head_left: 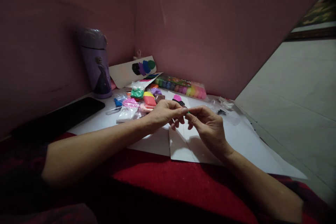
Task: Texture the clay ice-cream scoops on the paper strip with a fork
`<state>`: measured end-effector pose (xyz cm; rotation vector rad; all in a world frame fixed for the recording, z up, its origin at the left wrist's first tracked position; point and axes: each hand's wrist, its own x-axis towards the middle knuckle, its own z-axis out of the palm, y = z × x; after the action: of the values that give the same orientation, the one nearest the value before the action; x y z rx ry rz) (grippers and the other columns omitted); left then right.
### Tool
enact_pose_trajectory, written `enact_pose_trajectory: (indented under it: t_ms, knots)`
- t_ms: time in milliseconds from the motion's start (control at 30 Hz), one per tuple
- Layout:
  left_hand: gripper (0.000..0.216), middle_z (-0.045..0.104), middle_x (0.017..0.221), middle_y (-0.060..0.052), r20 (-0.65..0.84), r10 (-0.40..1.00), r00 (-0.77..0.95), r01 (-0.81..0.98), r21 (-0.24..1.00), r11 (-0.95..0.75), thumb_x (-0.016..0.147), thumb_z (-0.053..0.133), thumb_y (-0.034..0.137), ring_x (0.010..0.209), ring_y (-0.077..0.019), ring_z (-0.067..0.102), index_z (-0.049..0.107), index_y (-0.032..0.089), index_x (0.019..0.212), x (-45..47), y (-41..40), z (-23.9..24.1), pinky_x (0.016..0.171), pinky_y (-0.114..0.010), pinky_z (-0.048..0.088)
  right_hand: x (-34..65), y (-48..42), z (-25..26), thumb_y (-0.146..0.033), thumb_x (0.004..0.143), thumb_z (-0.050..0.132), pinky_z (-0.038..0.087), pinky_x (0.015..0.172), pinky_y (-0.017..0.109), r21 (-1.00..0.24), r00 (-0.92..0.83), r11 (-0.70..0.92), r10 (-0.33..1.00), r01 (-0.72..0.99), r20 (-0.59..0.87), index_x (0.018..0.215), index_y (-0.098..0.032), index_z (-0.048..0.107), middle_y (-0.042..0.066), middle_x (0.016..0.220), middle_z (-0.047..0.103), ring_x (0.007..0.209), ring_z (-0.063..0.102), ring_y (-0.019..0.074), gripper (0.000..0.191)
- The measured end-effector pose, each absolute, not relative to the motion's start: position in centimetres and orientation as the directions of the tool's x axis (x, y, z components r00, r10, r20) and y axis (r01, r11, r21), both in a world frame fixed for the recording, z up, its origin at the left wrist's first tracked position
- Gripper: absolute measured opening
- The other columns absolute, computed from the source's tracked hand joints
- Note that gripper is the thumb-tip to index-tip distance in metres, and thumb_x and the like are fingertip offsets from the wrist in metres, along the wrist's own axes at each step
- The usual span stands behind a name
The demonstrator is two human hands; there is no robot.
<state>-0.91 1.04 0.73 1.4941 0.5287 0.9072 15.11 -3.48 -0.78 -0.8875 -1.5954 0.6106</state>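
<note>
A tiny green piece of modelling clay (188, 112) shows between my two hands, over the white paper. My left hand (168, 110) pinches it from the left with thumb and forefinger. From the other side my right hand (208, 122) pinches it too, and the fingertips of both hands meet there. Most of the piece is covered by the fingers. Behind my left hand lies a heap of small clay packets, among them a green packet (137, 93), a red packet (149, 100) and a white packet (127, 114). A pink patch (177, 97) and a black patch mark the paper just beyond my fingers.
A purple bottle (98, 70) stands at the back left beside a dark phone-like slab (65, 115). A card with coloured patches (131, 71) leans at the wall. A clear pack of coloured pieces (181, 85) lies behind. Clear plastic with a black bit (222, 112) is at right.
</note>
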Motion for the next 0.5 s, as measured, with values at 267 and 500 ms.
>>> enact_pose_trajectory:
  t_ms: [267, 500]
  knots:
    - [0.039, 0.063, 0.061, -0.003, 0.151, 0.758, 0.635, -0.216, 0.976, -0.014, 0.071, 0.072, 0.048, 0.045, -0.0078, 0.056, 0.059, 0.010, 0.071, -0.83, 1.60, 0.03, 0.044, -0.020, 0.044, 15.34, -3.29, -0.83, -0.028, 0.080, 0.068, 0.045, 0.045, 0.025, -0.757, -0.037, 0.588, 0.796, 0.285, 0.605, 0.086, -0.021, 0.071, 0.001, 0.076, 0.063, 0.059, 0.055, 0.0121, 0.010]
    - [0.025, 0.063, 0.058, -0.004, 0.091, 0.790, 0.606, -0.210, 0.977, 0.048, 0.077, 0.070, 0.030, 0.043, -0.0077, 0.055, 0.057, 0.010, 0.068, -1.02, 1.46, 0.72, 0.042, -0.019, 0.044, 15.30, -3.64, -0.04, -0.038, 0.087, 0.059, 0.054, 0.064, 0.032, -0.811, 0.079, 0.578, 0.808, 0.089, 0.584, 0.100, -0.024, 0.069, 0.002, 0.082, 0.061, 0.070, 0.058, 0.0145, 0.021]
